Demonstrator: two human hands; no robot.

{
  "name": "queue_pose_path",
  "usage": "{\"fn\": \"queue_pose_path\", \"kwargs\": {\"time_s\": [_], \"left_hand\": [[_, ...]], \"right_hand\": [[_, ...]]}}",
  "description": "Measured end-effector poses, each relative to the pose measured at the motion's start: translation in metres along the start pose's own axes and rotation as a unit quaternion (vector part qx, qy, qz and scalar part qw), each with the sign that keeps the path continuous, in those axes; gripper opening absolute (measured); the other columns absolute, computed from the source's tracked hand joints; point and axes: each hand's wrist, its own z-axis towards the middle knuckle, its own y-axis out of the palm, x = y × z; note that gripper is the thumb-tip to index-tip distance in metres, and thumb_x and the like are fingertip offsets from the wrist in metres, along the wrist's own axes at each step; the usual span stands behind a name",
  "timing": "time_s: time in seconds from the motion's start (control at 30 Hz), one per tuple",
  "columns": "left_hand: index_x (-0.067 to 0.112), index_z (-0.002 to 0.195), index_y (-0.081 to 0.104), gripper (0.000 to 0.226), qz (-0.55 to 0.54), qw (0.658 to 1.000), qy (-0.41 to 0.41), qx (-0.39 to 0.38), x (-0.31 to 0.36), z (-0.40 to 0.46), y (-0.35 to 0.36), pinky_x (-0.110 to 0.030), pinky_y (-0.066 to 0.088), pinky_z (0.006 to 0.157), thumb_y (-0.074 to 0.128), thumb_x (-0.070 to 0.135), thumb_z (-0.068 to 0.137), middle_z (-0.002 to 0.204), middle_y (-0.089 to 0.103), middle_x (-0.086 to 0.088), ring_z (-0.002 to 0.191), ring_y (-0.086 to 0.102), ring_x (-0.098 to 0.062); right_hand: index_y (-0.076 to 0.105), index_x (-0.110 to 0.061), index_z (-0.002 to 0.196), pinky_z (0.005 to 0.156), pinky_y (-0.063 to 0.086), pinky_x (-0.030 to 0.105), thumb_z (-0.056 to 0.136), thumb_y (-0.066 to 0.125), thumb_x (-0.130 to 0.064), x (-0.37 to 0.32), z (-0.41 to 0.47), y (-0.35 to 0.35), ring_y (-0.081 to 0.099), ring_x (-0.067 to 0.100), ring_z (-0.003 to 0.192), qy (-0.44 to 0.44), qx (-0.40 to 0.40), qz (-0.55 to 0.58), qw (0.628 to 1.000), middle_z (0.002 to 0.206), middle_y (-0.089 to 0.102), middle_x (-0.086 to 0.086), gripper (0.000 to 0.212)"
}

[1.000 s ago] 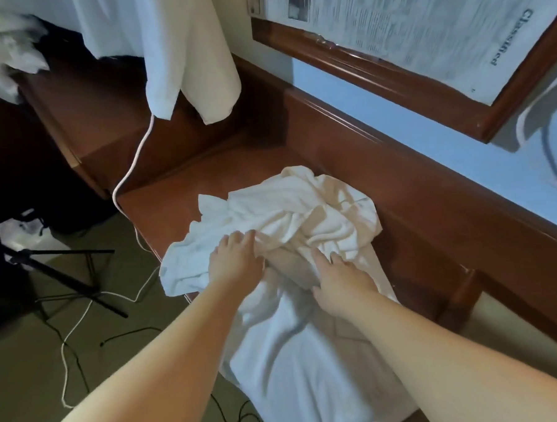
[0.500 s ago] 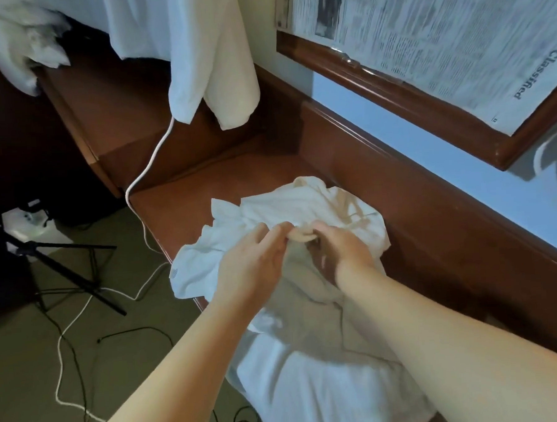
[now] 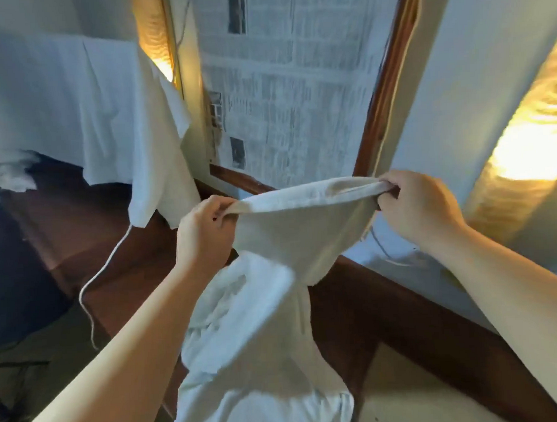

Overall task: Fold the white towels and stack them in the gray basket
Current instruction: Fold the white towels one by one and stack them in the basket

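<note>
Both hands (image 3: 306,215) pinch the white towel's (image 3: 301,238) stretched top edge.

This looks like a bedroom or hotel-style room. A dark wooden table (image 3: 118,251) runs along a pale wall, under a wood-framed mirror (image 3: 389,76) papered over with newspaper sheets (image 3: 296,80). Warm lamps (image 3: 532,152) glow at both sides (one is only partly seen). White cloths (image 3: 71,108) hang nearby, and a white cable (image 3: 103,275) trails down to the carpeted floor (image 3: 29,349).
</note>
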Motion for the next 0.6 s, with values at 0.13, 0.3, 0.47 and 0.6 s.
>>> {"fn": "queue_pose_path", "kwargs": {"time_s": [0.13,0.3,0.47,0.6], "left_hand": [[0.032,0.107,0.07,0.01,-0.133,0.99,-0.023,0.029,0.118,0.024,-0.005,-0.035,0.053,0.08,0.065,0.036,0.101,0.1,0.07,0.013,0.093,0.066,-0.013],[0.025,0.104,0.073,0.009,-0.333,0.943,-0.015,0.019,0.273,0.018,-0.002,-0.039,0.063,0.073,0.069,0.021,0.098,0.087,0.075,0.008,0.077,0.072,-0.012],[0.029,0.096,0.075,0.004,-0.396,0.913,0.095,-0.026,0.407,-0.018,0.006,-0.027,0.049,0.053,0.076,0.03,0.093,0.067,0.069,0.011,0.056,0.059,-0.006],[0.037,0.085,0.072,0.018,-0.306,0.932,0.187,-0.047,0.48,-0.05,0.014,-0.023,0.046,0.054,0.083,0.051,0.082,0.071,0.072,0.012,0.058,0.06,-0.002]], "right_hand": [[0.073,-0.021,0.096,0.071,0.047,0.038,0.091,0.055,-0.019,0.025,-0.015,-0.125,0.06,0.037,0.086,0.007,0.111,-0.012,0.994,0.085,0.07,0.006,0.019],[0.071,-0.02,0.081,0.069,0.054,0.04,0.093,0.058,-0.03,0.072,-0.072,-0.255,0.058,0.034,0.08,0.057,0.138,-0.072,0.986,0.077,0.067,0.002,0.02],[0.067,-0.018,0.073,0.065,0.054,0.038,0.092,0.057,-0.034,0.132,-0.154,-0.351,0.059,0.029,0.071,0.131,0.147,-0.117,0.973,0.073,0.065,0.003,0.027],[0.063,-0.015,0.069,0.058,0.043,0.034,0.092,0.057,-0.037,0.187,-0.217,-0.411,0.059,0.032,0.069,0.202,0.15,-0.146,0.957,0.068,0.063,0.007,0.032]]}}
